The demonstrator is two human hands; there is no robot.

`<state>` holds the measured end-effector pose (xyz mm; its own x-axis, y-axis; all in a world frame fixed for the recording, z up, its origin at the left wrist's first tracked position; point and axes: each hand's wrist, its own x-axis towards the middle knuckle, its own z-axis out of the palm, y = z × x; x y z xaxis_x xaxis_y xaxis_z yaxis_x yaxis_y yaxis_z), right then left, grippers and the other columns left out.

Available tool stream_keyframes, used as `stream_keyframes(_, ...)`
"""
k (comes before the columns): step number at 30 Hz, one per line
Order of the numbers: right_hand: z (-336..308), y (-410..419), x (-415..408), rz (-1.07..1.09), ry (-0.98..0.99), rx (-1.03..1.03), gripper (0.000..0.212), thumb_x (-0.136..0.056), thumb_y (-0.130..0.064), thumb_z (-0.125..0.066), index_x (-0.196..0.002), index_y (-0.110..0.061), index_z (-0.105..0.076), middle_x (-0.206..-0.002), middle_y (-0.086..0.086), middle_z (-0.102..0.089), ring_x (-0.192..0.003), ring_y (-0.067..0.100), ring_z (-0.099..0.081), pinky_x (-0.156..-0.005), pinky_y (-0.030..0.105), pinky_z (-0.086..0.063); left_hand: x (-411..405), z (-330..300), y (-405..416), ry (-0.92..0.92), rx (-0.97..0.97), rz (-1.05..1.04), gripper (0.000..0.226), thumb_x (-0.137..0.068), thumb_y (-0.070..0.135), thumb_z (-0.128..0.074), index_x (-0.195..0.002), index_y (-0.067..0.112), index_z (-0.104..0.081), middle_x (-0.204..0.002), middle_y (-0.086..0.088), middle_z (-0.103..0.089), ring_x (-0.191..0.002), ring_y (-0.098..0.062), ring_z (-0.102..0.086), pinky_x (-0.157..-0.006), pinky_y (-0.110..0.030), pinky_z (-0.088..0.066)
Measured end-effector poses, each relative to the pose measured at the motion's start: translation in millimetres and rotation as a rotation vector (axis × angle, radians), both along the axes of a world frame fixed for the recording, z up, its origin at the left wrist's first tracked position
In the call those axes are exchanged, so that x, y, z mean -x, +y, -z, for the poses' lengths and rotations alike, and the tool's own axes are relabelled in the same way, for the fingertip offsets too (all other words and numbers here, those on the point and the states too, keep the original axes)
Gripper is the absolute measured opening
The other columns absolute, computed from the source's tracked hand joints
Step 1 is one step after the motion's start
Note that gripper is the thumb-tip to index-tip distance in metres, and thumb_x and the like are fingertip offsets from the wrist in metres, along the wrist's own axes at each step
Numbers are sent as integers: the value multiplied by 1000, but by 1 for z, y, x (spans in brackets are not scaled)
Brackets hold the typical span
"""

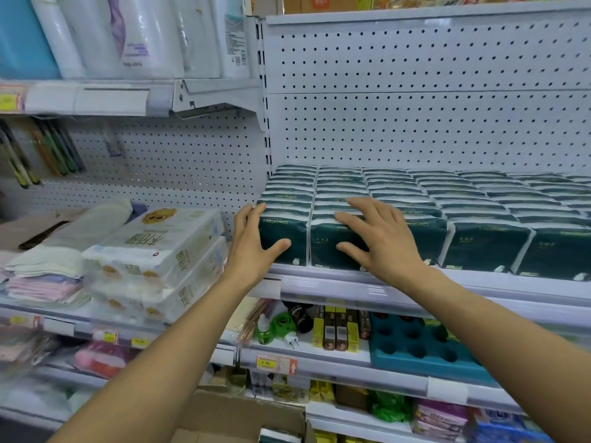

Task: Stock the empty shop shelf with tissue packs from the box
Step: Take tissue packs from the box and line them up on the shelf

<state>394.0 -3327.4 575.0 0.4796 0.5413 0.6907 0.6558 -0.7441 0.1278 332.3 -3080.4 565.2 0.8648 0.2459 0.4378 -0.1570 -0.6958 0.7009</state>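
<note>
Head view: left hand [252, 241] cups end of dark green plastic-wrapped tissue packs [283, 238]; right hand [380, 239], fingers spread, presses next pack front, squaring row on white metal shelf [351, 284].

Bright, even light; seemingly blurred edges.

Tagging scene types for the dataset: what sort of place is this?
Most likely a small shop aisle. White pegboard-backed shelf stocked with rows of dark green tissue packs, a yellow price tag on the rail below, and assorted packaged goods around. Both hands rest on the front packs.
</note>
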Motion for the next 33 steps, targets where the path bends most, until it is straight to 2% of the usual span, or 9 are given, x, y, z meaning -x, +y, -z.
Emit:
stream_keyframes(3, -1, 2, -2, 26, 46, 39, 50, -91, -51, -48, -132, -24, -57, -144, 4, -49, -136, 25, -40, -111, 49, -28, 0, 1, -1, -8, -11, -6, 77, -87, 30, -73, -150, 21, -29, -157, 2, -14, -143, -12, -21, -105, -19, -18)
stream_keyframes(10, -9, 4, 2, 110, 157, 115, 57, -91, -57, -38, -138, -29, -50, -150, 1, -43, -142, 22, -34, -116, 53, -18, 0, 3, 0, -12, -51, -12, 77, -87, 35, -72, -150, 20, -29, -158, 2, -12, -145, -15, -19, -110, -24, -20)
stream_keyframes(13, -11, 4, 7, 127, 165, 104, 64, -90, -63, -27, -140, -29, -48, -151, 2, -41, -141, 27, -33, -116, 55, -15, 4, 3, 3, -25, -259, -87, 82, -88, 49, -65, -153, 22, -23, -163, 0, -8, -150, -20, -3, -122, -42, -13)
stream_keyframes(15, -13, 4, 14, 134, 151, 74, 65, -91, -63, -26, -141, -28, -48, -151, 3, -41, -140, 33, -34, -115, 57, -16, 10, 2, 4, -63, -416, -126, 82, -89, 55, -60, -154, 22, -21, -163, -2, -10, -151, -20, 3, -122, -48, -8)
stream_keyframes(17, -13, 4, 25, 118, 114, 20, 60, -93, -59, -30, -138, -25, -51, -147, 5, -46, -137, 33, -39, -115, 57, -20, 20, 1, 2, -125, -531, -155, 79, -90, 60, -53, -153, 20, -26, -162, -3, -19, -151, -22, -4, -121, -51, -10)
stream_keyframes(20, -12, 4, 47, 34, -12, -55, 48, -95, -48, -43, -129, -19, -59, -135, 6, -56, -124, 29, -51, -109, 53, -31, 43, 3, -1, -227, -636, -185, 75, -90, 63, -42, -149, 18, -36, -151, -3, -41, -145, -25, -28, -117, -53, -25)
stream_keyframes(25, 10, 13, 97, -101, -126, -72, 38, -94, -37, -53, -123, -15, -63, -122, 6, -63, -110, 27, -57, -90, 41, -42, 96, 29, -3, -266, -631, -180, 68, -92, 56, -50, -146, 17, -41, -132, -2, -59, -120, -23, -54, -105, -43, -40)
stream_keyframes(28, 40, 21, 125, -170, -61, -21, 35, -95, -35, -54, -120, -14, -64, -117, 6, -64, -102, 29, -60, -78, 40, -44, 129, 61, 2, -246, -591, -148, 64, -91, 53, -52, -142, 14, -48, -122, -4, -64, -110, -23, -57, -96, -42, -45)
stream_keyframes(33, 115, 33, 153, -183, 209, 114, 34, -95, -41, -48, -118, -21, -63, -108, 0, -64, -94, 24, -60, -76, 37, -38, 182, 131, 10, 27, -402, -75, 66, -92, 55, -49, -148, 20, -41, -129, -3, -61, -119, -18, -52, -101, -39, -43)
